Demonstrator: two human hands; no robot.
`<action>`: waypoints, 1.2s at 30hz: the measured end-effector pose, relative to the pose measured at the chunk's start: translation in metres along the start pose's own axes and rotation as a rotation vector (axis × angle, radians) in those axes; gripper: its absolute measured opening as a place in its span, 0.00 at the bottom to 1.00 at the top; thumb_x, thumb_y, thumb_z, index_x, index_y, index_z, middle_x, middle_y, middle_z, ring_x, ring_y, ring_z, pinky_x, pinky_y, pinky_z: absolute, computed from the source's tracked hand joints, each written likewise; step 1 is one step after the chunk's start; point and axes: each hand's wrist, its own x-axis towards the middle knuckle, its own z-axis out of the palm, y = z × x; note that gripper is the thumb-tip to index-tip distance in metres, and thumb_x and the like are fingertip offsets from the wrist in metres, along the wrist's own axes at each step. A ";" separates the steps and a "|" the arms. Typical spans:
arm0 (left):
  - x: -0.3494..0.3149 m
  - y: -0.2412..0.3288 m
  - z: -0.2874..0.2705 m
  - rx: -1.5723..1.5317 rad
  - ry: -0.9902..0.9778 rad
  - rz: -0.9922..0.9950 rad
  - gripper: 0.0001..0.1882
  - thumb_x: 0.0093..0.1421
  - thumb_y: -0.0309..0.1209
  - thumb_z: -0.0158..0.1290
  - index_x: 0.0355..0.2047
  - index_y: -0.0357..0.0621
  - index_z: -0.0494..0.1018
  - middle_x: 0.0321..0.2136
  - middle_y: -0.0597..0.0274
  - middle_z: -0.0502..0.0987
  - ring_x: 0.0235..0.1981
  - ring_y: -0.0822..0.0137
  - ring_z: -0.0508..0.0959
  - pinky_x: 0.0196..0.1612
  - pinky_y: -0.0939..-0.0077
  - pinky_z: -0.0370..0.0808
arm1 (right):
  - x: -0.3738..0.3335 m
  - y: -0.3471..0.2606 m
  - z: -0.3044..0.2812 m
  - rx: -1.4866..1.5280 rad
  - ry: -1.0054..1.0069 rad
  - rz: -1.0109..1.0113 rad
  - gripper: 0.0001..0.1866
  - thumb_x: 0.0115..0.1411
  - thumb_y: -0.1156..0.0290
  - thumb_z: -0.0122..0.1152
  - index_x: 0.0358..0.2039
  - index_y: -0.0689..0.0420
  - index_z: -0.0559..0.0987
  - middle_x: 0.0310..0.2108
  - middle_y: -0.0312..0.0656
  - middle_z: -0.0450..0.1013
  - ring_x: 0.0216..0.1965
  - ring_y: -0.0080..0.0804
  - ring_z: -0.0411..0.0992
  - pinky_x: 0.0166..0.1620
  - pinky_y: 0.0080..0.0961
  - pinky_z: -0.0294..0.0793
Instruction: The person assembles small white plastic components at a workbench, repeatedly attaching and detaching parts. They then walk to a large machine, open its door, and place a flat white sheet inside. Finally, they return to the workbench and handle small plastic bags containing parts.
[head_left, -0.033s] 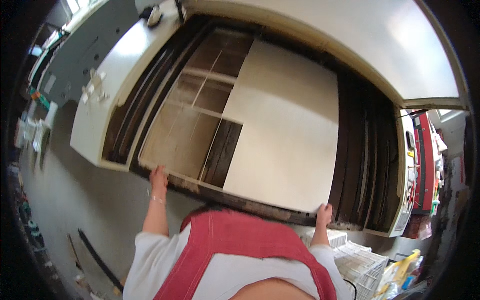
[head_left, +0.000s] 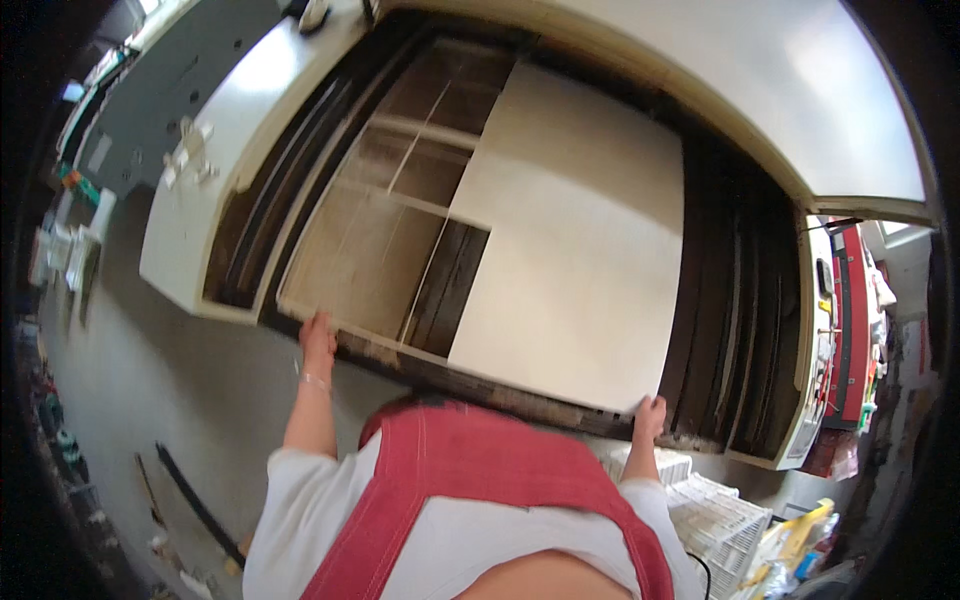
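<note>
A large cream-white sheet [head_left: 570, 240] lies in the dark bed [head_left: 740, 330] of a wide machine. Its left part is a pale framework of thin strips [head_left: 400, 205] around brownish, see-through-looking areas; whether these are panels or openings I cannot tell. At the near left corner my left hand [head_left: 318, 340] has its fingers curled over the framework's edge, with a thin bracelet on the wrist. My right hand [head_left: 650, 418] pinches the near right corner of the white part. Both forearms reach forward past my red apron [head_left: 470, 450]. The fingers' undersides are hidden.
The machine's raised white lid [head_left: 780, 80] stands beyond the bed. A pale side top [head_left: 250, 120] flanks it on the left. White plastic crates [head_left: 710, 520] sit on the floor near my right side, and a dark strip [head_left: 195, 505] lies on the left floor.
The sheet and bed sit slightly higher in the view, which has shifted a little. Both hands keep their places at the sheet's near corners.
</note>
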 end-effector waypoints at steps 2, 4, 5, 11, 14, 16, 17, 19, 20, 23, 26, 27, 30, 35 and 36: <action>-0.009 0.010 0.011 0.005 -0.048 -0.044 0.13 0.73 0.39 0.51 0.39 0.43 0.75 0.16 0.75 0.58 0.13 0.80 0.57 0.14 0.80 0.51 | 0.000 0.004 -0.002 -0.034 -0.006 0.026 0.27 0.65 0.50 0.56 0.58 0.52 0.76 0.51 0.46 0.79 0.53 0.52 0.76 0.56 0.51 0.70; -0.013 0.014 0.011 -0.002 -0.043 -0.064 0.13 0.73 0.40 0.51 0.39 0.43 0.75 0.16 0.76 0.56 0.13 0.80 0.55 0.14 0.80 0.51 | -0.003 0.002 -0.005 -0.062 -0.033 0.025 0.27 0.65 0.50 0.55 0.59 0.52 0.75 0.53 0.47 0.79 0.54 0.52 0.76 0.57 0.52 0.69; -0.014 0.014 0.010 0.013 -0.038 -0.065 0.13 0.73 0.40 0.51 0.39 0.43 0.75 0.16 0.76 0.56 0.12 0.80 0.55 0.14 0.80 0.51 | -0.005 -0.001 -0.005 -0.065 -0.040 0.025 0.27 0.66 0.50 0.54 0.60 0.52 0.74 0.54 0.48 0.78 0.55 0.52 0.75 0.58 0.52 0.69; -0.009 0.010 0.006 0.012 -0.030 -0.048 0.14 0.73 0.40 0.50 0.38 0.43 0.76 0.15 0.76 0.56 0.11 0.80 0.55 0.13 0.78 0.49 | -0.008 -0.006 -0.001 -0.222 -0.088 0.039 0.27 0.70 0.54 0.51 0.66 0.51 0.69 0.60 0.47 0.73 0.61 0.49 0.71 0.63 0.59 0.62; -0.006 0.006 0.010 0.014 -0.030 -0.047 0.14 0.74 0.40 0.50 0.38 0.43 0.75 0.15 0.76 0.56 0.11 0.79 0.55 0.13 0.78 0.49 | -0.007 0.009 0.008 -0.221 0.051 -0.057 0.25 0.67 0.55 0.52 0.62 0.51 0.71 0.57 0.51 0.75 0.58 0.54 0.73 0.60 0.58 0.66; -0.005 0.004 0.010 -0.006 -0.026 -0.040 0.14 0.74 0.40 0.50 0.38 0.44 0.75 0.15 0.76 0.55 0.11 0.79 0.54 0.13 0.78 0.49 | -0.006 0.011 0.006 -0.192 -0.008 -0.045 0.25 0.67 0.56 0.52 0.61 0.51 0.72 0.55 0.51 0.76 0.57 0.54 0.73 0.60 0.56 0.65; -0.002 0.004 0.011 -0.016 -0.022 -0.040 0.14 0.74 0.41 0.49 0.38 0.44 0.75 0.15 0.76 0.55 0.11 0.79 0.54 0.13 0.78 0.49 | -0.003 0.012 0.009 -0.168 0.008 -0.049 0.25 0.66 0.56 0.52 0.60 0.52 0.72 0.54 0.51 0.77 0.57 0.54 0.74 0.60 0.55 0.66; -0.006 0.004 0.010 -0.040 -0.026 -0.039 0.14 0.74 0.40 0.49 0.38 0.45 0.75 0.15 0.76 0.54 0.11 0.79 0.53 0.13 0.78 0.49 | -0.004 0.017 0.010 -0.138 0.031 -0.051 0.25 0.66 0.56 0.52 0.60 0.52 0.73 0.54 0.51 0.77 0.56 0.55 0.74 0.61 0.54 0.66; -0.006 0.005 0.012 -0.053 -0.028 -0.039 0.14 0.74 0.40 0.49 0.38 0.45 0.75 0.15 0.76 0.54 0.11 0.79 0.53 0.13 0.78 0.49 | -0.001 0.015 0.010 -0.119 0.005 -0.032 0.26 0.66 0.56 0.53 0.61 0.53 0.72 0.56 0.50 0.76 0.58 0.53 0.72 0.63 0.54 0.62; -0.012 0.007 0.012 -0.051 -0.014 -0.012 0.13 0.75 0.40 0.49 0.37 0.46 0.75 0.15 0.76 0.54 0.12 0.79 0.53 0.13 0.79 0.49 | -0.007 0.012 0.008 -0.098 -0.027 -0.020 0.27 0.66 0.56 0.54 0.63 0.53 0.71 0.60 0.50 0.74 0.61 0.51 0.71 0.66 0.54 0.59; -0.011 0.004 0.013 -0.055 -0.014 -0.007 0.13 0.75 0.40 0.50 0.36 0.46 0.75 0.15 0.76 0.55 0.12 0.79 0.53 0.13 0.78 0.49 | -0.006 0.022 0.009 -0.119 0.014 -0.046 0.26 0.65 0.56 0.53 0.61 0.53 0.73 0.57 0.50 0.75 0.58 0.53 0.73 0.63 0.53 0.63; -0.009 0.004 0.013 -0.060 -0.013 -0.003 0.13 0.74 0.40 0.50 0.36 0.47 0.75 0.15 0.75 0.55 0.12 0.79 0.53 0.13 0.78 0.49 | -0.008 0.016 0.006 -0.116 -0.019 -0.027 0.26 0.66 0.56 0.54 0.62 0.53 0.72 0.59 0.50 0.75 0.60 0.51 0.71 0.66 0.54 0.60; -0.007 0.003 0.009 -0.043 0.004 -0.027 0.13 0.74 0.41 0.51 0.36 0.47 0.75 0.15 0.75 0.55 0.12 0.79 0.54 0.13 0.78 0.49 | -0.008 0.012 0.003 -0.127 -0.057 -0.016 0.26 0.67 0.57 0.54 0.63 0.53 0.72 0.58 0.50 0.75 0.61 0.50 0.71 0.67 0.56 0.58; -0.002 0.000 0.003 -0.092 -0.035 -0.032 0.13 0.73 0.41 0.51 0.36 0.47 0.75 0.15 0.76 0.54 0.11 0.79 0.54 0.13 0.78 0.49 | -0.013 0.006 0.001 -0.136 -0.046 -0.060 0.23 0.66 0.57 0.54 0.57 0.55 0.74 0.54 0.51 0.77 0.57 0.52 0.73 0.65 0.56 0.61; -0.004 0.001 0.005 -0.103 -0.037 -0.044 0.13 0.73 0.41 0.51 0.36 0.48 0.75 0.15 0.76 0.54 0.11 0.79 0.54 0.13 0.78 0.49 | -0.014 0.009 0.003 -0.125 -0.018 -0.074 0.22 0.66 0.58 0.54 0.56 0.55 0.74 0.53 0.51 0.77 0.56 0.53 0.73 0.64 0.57 0.61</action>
